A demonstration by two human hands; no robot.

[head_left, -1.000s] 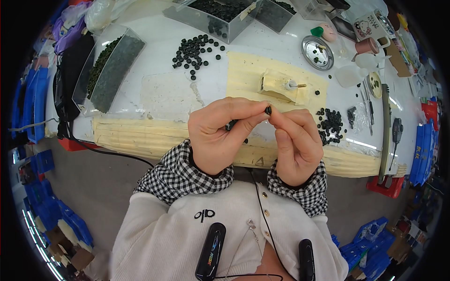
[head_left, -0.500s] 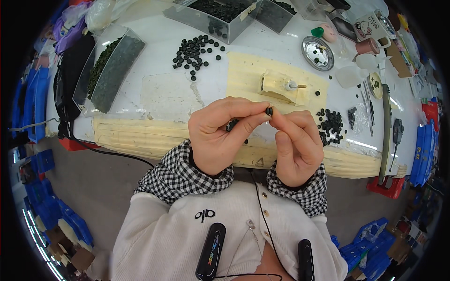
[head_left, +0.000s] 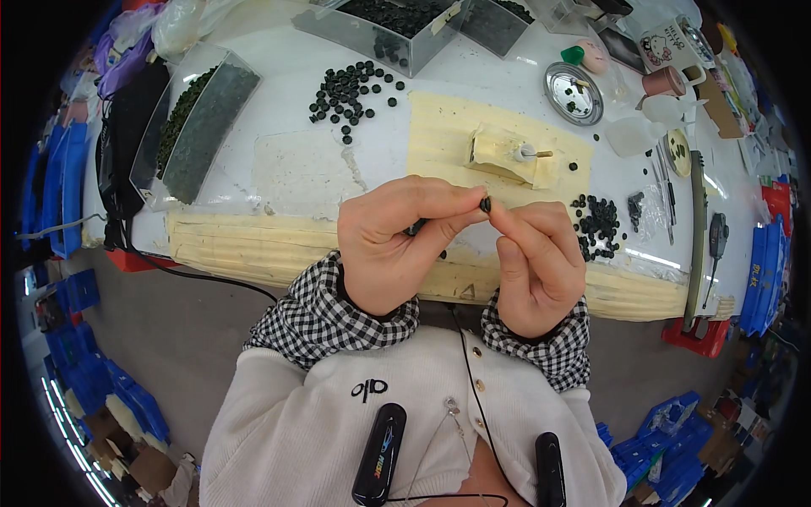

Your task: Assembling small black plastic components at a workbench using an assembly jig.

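Above the table's front edge, my left hand pinches a small black round part between thumb and forefinger. More of something dark shows under its curled fingers, mostly hidden. The fingertips of my right hand meet the same part from the other side, with its fingers closed together. Just beyond the hands, a yellow-taped block with a white piece and a brass-coloured pin lies on yellow paper. A heap of small black parts sits right of my right hand, and larger black round parts lie scattered at the far left.
Clear bins of dark parts stand left and at the back. At right are a round metal dish, a pink spool, thin tools and a screwdriver. Yellow tape covers the table's front edge.
Both hands stay in nearly the same place, fingertips still together at the small black part. Only slight shifts of the fingers show.
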